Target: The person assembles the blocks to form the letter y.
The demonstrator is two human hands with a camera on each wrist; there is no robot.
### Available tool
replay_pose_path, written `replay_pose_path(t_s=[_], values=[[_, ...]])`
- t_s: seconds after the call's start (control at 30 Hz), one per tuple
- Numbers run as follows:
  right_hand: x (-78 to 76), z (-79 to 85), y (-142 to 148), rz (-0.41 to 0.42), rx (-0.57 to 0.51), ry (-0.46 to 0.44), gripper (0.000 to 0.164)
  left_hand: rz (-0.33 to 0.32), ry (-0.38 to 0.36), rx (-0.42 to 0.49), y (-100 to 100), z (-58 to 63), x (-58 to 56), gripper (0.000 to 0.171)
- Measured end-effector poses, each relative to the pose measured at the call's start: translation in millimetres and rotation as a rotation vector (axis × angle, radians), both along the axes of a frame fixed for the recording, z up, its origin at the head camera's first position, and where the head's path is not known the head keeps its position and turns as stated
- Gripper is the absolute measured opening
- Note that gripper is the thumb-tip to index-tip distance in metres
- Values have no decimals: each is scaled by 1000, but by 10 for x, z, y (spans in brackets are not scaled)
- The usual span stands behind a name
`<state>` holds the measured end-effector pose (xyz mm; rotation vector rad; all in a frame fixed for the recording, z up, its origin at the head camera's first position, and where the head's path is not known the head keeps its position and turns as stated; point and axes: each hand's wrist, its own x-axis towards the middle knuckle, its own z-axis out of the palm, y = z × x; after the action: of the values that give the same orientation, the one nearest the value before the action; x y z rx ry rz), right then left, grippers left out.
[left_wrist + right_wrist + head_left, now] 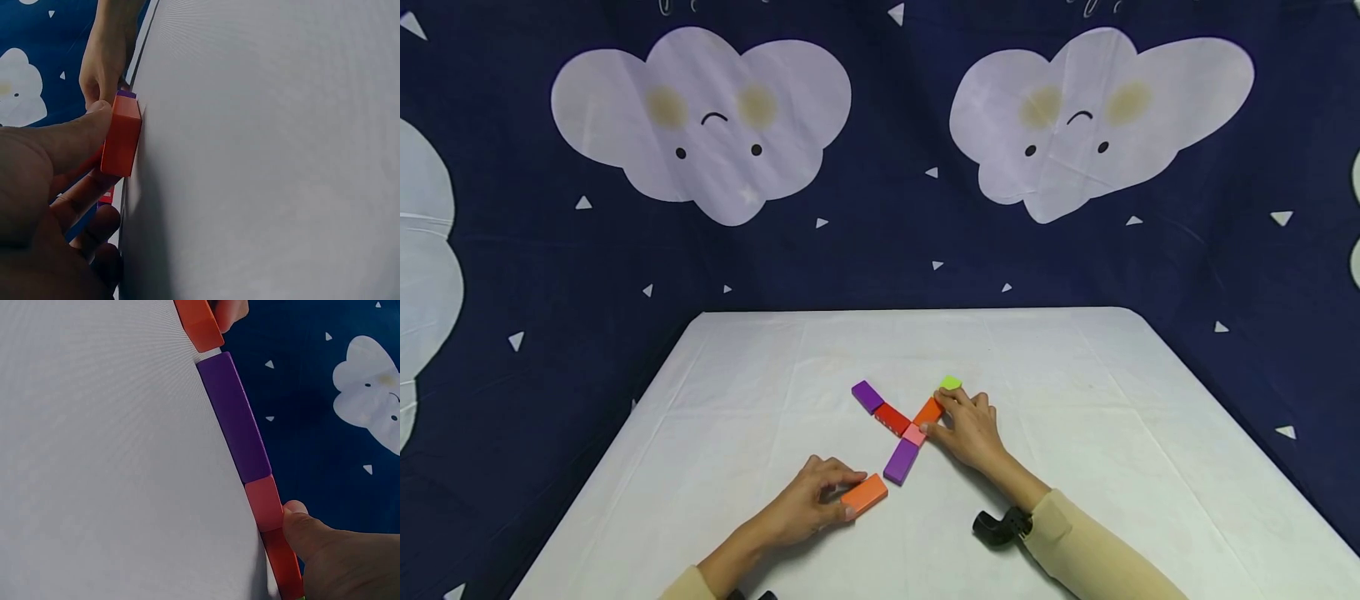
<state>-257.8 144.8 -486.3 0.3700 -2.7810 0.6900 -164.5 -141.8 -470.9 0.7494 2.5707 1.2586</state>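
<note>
My left hand (pixel 811 502) pinches a light orange block (pixel 866 495) between thumb and fingers, low over the white table, just short of a purple block (pixel 901 462). In the left wrist view the same orange block (pixel 122 136) stands tilted against the thumb. Farther right, my right hand (pixel 973 427) grips a darker orange block (pixel 928 411) lying in a line of blocks. Its thumb is at the joint with a small pink block (pixel 913 434), and its fingertips reach the far end, by a lime green block (pixel 951 382). The right wrist view shows the thumb beside the pink block (pixel 265 505).
From the pink block a red block (pixel 892 419) with white marks on its side branches to the far left, followed by another purple block (pixel 867 397). A white cloth covers the table (pixel 760 375). Behind it hangs a dark blue curtain (pixel 880 250) with clouds.
</note>
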Motion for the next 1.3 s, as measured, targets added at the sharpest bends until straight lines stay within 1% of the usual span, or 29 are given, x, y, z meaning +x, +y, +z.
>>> replay_pose_path(t_s=[0.13, 0.33, 0.43, 0.5, 0.67, 0.83, 0.93, 1.1, 1.3], values=[[3, 2, 1, 0, -7, 7, 65, -15, 11, -6, 2, 1, 0, 47], [17, -3, -2, -1, -11, -3, 65, 19, 11, 0, 27, -17, 42, 45], [18, -6, -2, 0, -10, -2, 65, 64, -3, 1, 69, -21, 82, 45], [15, -7, -1, 0, -7, 2, 65, 105, 3, -3, 108, -34, 115, 45], [10, -11, 1, 0, -7, 9, 64, 214, 42, 13, 221, -56, 204, 44], [8, -16, 3, -1, -6, 13, 64, 307, 76, 41, 329, -85, 285, 44], [5, -19, 3, -2, -5, 13, 65, 351, 105, 45, 379, -103, 326, 44], [8, -14, 4, -2, -13, 11, 64, 399, 152, 32, 452, -127, 368, 44], [12, -8, 4, 0, -14, 8, 65, 420, 176, 23, 507, -126, 375, 44]])
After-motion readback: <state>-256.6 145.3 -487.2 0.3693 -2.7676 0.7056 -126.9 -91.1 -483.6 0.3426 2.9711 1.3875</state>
